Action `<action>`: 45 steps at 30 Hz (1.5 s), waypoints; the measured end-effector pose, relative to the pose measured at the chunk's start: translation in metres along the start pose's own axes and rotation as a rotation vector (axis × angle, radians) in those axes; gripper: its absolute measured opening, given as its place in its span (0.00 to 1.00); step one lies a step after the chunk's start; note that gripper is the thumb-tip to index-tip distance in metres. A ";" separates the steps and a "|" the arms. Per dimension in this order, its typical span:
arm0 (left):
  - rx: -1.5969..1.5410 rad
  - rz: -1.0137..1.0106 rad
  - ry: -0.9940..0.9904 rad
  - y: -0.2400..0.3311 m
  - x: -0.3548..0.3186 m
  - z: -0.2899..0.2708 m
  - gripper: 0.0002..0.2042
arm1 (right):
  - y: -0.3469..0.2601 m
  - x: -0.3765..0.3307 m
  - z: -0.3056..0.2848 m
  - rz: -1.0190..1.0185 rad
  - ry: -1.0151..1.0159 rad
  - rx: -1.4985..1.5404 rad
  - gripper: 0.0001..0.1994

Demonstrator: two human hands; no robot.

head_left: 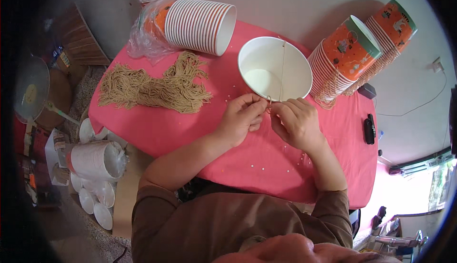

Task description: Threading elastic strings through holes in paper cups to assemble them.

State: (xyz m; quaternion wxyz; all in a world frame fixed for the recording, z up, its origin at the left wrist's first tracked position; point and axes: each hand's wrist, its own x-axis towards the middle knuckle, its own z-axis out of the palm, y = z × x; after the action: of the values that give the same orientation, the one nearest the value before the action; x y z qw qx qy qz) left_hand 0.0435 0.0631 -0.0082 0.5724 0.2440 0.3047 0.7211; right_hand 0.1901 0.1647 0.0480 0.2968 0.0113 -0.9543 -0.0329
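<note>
A person sits at a tabletop [157, 130] covered in pink cloth, both hands meeting at the near rim of an open white paper bowl [274, 68]. The left hand [243, 116] has its fingers pinched narrow on a thin tan string [282, 68] at the bowl's edge, and the right hand [296, 120] closes on the same string just beside it; the string runs up across the bowl's mouth to its far rim. Whether a knot sits between the fingertips is too small to tell. A heap of cut tan strings [154, 86] lies to the left, well apart from the hands. A sleeve of stacked white-and-orange bowls [200, 24] lies on its side behind it, and two orange printed stacks [362, 49] lean at the right, with strings hanging from them.
</note>
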 end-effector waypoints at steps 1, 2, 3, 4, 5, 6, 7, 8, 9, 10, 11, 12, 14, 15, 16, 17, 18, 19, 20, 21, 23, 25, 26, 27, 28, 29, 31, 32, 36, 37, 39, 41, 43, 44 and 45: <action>0.028 0.000 -0.037 0.004 0.000 0.000 0.04 | 0.000 0.001 0.000 -0.001 -0.001 0.001 0.11; 0.055 -0.001 -0.075 0.007 0.001 -0.001 0.05 | -0.001 0.003 0.000 0.005 0.048 0.006 0.11; 0.053 -0.001 -0.074 0.009 0.001 -0.003 0.05 | -0.001 0.003 -0.001 0.011 0.097 0.011 0.12; 0.090 -0.027 -0.064 0.012 0.001 -0.006 0.05 | -0.002 0.003 0.000 0.010 0.095 0.012 0.12; 0.127 -0.053 -0.056 0.013 0.001 -0.008 0.06 | -0.001 0.003 0.001 0.014 0.094 0.006 0.12; 0.125 -0.052 -0.057 0.013 0.001 -0.009 0.06 | 0.000 0.002 0.001 0.019 0.092 -0.001 0.12; 0.176 -0.033 -0.058 0.013 0.001 -0.009 0.06 | 0.000 0.002 0.001 0.018 0.090 -0.002 0.12; 0.229 -0.013 -0.056 0.013 0.000 -0.010 0.07 | 0.000 0.002 0.001 0.016 0.100 -0.012 0.11; 0.228 -0.012 -0.054 0.013 0.000 -0.010 0.07 | 0.000 0.003 0.002 0.014 0.110 -0.022 0.11; 0.302 0.024 -0.050 0.012 0.000 -0.009 0.07 | 0.001 0.003 0.002 0.013 0.109 -0.021 0.11; 0.375 0.060 -0.046 0.012 0.000 -0.008 0.08 | 0.001 0.003 0.003 0.006 0.112 -0.032 0.11; 0.374 0.060 -0.045 0.010 -0.001 -0.006 0.08 | 0.000 0.003 0.003 -0.001 0.115 -0.044 0.11; 0.518 0.202 -0.028 0.007 0.000 0.000 0.07 | -0.002 0.003 0.002 -0.001 0.097 -0.056 0.11; 0.519 0.202 -0.026 0.006 0.000 -0.001 0.07 | -0.002 0.003 0.001 -0.001 0.080 -0.068 0.11; 0.474 0.165 -0.028 0.003 0.001 -0.004 0.06 | -0.003 0.003 0.001 -0.001 0.080 -0.068 0.11; 0.429 0.127 -0.029 0.001 0.002 -0.005 0.05 | -0.003 0.004 0.002 0.006 0.076 -0.056 0.10; 0.429 0.127 -0.029 0.000 0.002 -0.004 0.05 | -0.003 0.005 0.002 0.013 0.071 -0.045 0.09; 0.323 0.106 -0.022 -0.002 0.001 -0.001 0.04 | -0.002 0.005 0.001 0.015 0.071 -0.044 0.09; 0.218 0.085 -0.017 -0.003 0.001 0.002 0.04 | -0.002 0.004 -0.001 0.018 0.025 -0.026 0.10; 0.219 0.083 -0.019 -0.001 0.000 0.004 0.04 | -0.001 0.004 -0.003 0.021 -0.022 -0.008 0.11; 0.096 0.058 0.066 0.003 -0.001 0.010 0.05 | -0.001 0.005 -0.005 0.010 -0.051 -0.010 0.11; 0.010 0.115 0.116 0.009 0.005 0.002 0.06 | -0.003 0.007 -0.010 -0.003 -0.080 -0.008 0.11; -0.039 0.154 0.145 0.014 0.007 -0.002 0.07 | -0.005 0.008 -0.014 0.007 -0.103 0.018 0.10; -0.005 0.172 0.113 0.019 0.011 -0.012 0.06 | -0.005 0.008 -0.017 0.017 -0.126 0.044 0.09; -0.003 0.172 0.118 0.021 0.014 -0.014 0.06 | -0.003 0.008 -0.018 0.015 -0.125 0.050 0.09; -0.004 0.168 0.130 0.023 0.016 -0.014 0.05 | 0.001 0.006 -0.022 0.015 -0.150 0.055 0.10; -0.003 0.146 0.146 0.028 0.019 -0.014 0.04 | 0.007 0.000 -0.024 0.047 -0.161 0.088 0.10; -0.002 0.146 0.148 0.028 0.020 -0.015 0.04 | 0.006 -0.001 -0.022 0.047 -0.161 0.091 0.10; 0.216 0.010 0.126 0.018 0.023 -0.020 0.03 | -0.006 -0.005 -0.009 0.128 -0.182 0.035 0.12; 0.221 0.023 0.104 0.015 0.024 -0.022 0.05 | -0.010 -0.006 -0.003 0.169 -0.198 0.050 0.13; 0.248 0.008 0.094 0.013 0.026 -0.022 0.05 | -0.010 -0.009 0.011 0.192 -0.192 0.019 0.13; 0.273 -0.009 0.081 0.012 0.026 -0.019 0.05 | -0.007 -0.013 0.027 0.298 -0.181 0.014 0.12; 0.259 -0.015 0.073 0.010 0.024 -0.016 0.06 | -0.004 -0.014 0.034 0.287 -0.136 0.019 0.11; 0.259 -0.014 0.074 0.011 0.024 -0.017 0.06 | -0.003 -0.014 0.036 0.273 -0.091 0.027 0.09; 0.274 -0.016 0.078 0.012 0.023 -0.018 0.06 | -0.003 -0.012 0.037 0.273 -0.090 0.028 0.09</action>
State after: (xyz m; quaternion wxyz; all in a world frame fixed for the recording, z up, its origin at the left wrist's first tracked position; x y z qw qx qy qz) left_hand 0.0178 0.0807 -0.0120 0.5273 0.2889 0.4243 0.6771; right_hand 0.1793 0.1645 0.0103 0.2550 -0.1160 -0.9597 0.0205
